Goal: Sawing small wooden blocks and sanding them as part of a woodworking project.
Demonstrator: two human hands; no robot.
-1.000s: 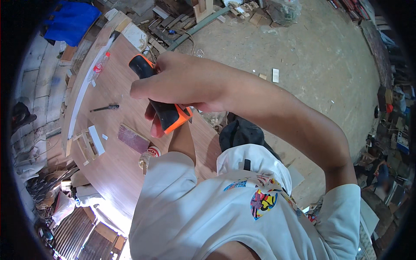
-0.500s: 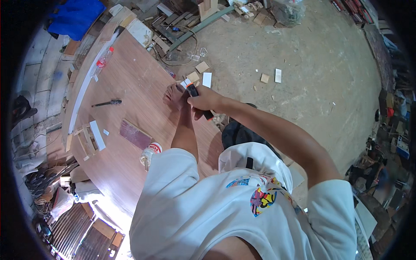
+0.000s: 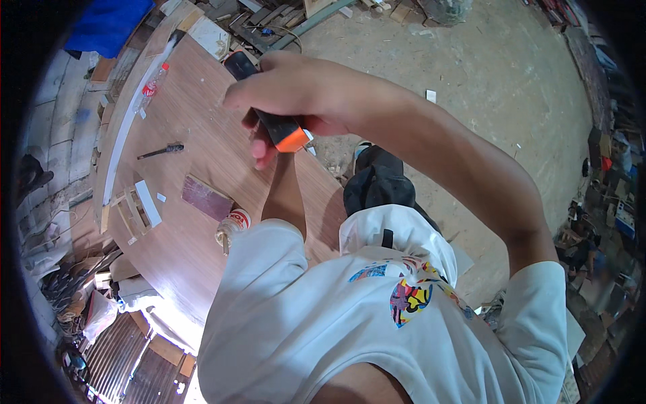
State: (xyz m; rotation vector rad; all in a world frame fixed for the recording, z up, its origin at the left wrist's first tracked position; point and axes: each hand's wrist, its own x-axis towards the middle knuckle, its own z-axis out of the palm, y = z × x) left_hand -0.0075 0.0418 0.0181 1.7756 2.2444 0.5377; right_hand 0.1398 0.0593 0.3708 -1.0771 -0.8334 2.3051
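My right hand (image 3: 289, 87) is raised close to the view, its fingers wrapped round a black tool handle with an orange end (image 3: 272, 124). Its working part cannot be made out. Beneath it, my left forearm (image 3: 286, 195) reaches over the wood-grained table (image 3: 222, 161) toward its right edge. The left hand itself is hidden behind my right hand and the handle. A small white piece (image 3: 309, 134) shows just beside the handle's orange end.
On the table are a dark brush-like tool (image 3: 161, 151), a brown-faced wooden block (image 3: 207, 197), an open jar with a red and white label (image 3: 233, 225), a small wooden frame (image 3: 134, 210) and a plastic bottle (image 3: 152, 87). Scrap wood (image 3: 269, 23) lies beyond.
My right hand has lifted the black and orange handle from beside the left hand, up toward the view, and turned it. It now covers the left hand. The view has shifted slightly.
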